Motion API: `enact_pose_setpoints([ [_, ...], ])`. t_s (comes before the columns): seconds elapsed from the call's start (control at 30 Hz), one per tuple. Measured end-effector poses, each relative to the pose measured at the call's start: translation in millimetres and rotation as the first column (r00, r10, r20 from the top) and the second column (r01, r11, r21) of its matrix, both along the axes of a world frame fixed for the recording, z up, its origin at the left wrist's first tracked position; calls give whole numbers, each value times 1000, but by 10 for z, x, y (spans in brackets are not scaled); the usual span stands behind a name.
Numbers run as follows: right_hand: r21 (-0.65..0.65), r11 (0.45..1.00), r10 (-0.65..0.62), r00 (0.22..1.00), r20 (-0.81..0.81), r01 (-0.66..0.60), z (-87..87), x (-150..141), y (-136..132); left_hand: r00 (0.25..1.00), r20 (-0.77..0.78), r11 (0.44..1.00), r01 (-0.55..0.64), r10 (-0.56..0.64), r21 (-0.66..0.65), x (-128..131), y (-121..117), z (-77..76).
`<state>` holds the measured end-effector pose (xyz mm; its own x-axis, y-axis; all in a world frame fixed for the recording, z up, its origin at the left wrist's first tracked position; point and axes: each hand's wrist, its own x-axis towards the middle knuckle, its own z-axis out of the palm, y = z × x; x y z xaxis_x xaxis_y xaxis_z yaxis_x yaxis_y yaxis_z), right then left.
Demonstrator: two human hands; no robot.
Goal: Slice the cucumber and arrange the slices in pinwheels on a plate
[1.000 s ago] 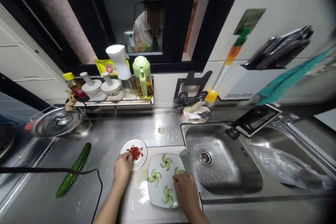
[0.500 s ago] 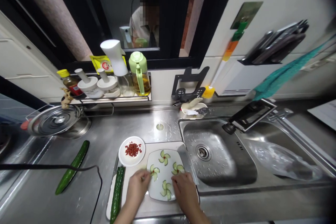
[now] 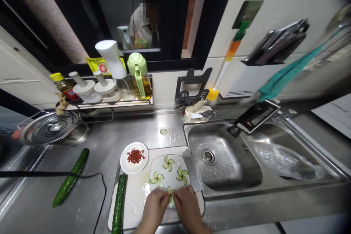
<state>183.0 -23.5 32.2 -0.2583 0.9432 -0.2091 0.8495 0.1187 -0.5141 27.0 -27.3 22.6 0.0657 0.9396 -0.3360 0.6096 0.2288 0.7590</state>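
A white square plate (image 3: 170,176) rests on a white cutting board (image 3: 137,199) by the sink. Cucumber slices on it form pinwheel flowers (image 3: 168,163). My left hand (image 3: 154,207) and my right hand (image 3: 185,204) meet at the plate's near edge, fingertips pinched together over the nearest cucumber flower (image 3: 170,192), which they partly hide. A small round dish of red berries (image 3: 134,157) sits left of the plate. A whole cucumber (image 3: 119,206) lies along the board's left side.
A second cucumber (image 3: 70,177) and a black cable (image 3: 49,174) lie on the steel counter to the left. A pot lid (image 3: 49,131) sits at far left, condiment bottles (image 3: 109,76) on a rack behind. The sink (image 3: 222,157) and faucet (image 3: 255,117) are to the right. A person shows through the window.
My left hand left the berry dish and came to the plate's near edge beside my right hand. The view tilted down, bringing the cucumber on the board into sight.
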Motion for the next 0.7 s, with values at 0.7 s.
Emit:
enact_pose_setpoints([
  [0.7, -25, 999, -32, 999, 10, 33, -63, -53, 43, 995, -91, 999, 36, -32, 40, 58, -41, -51],
])
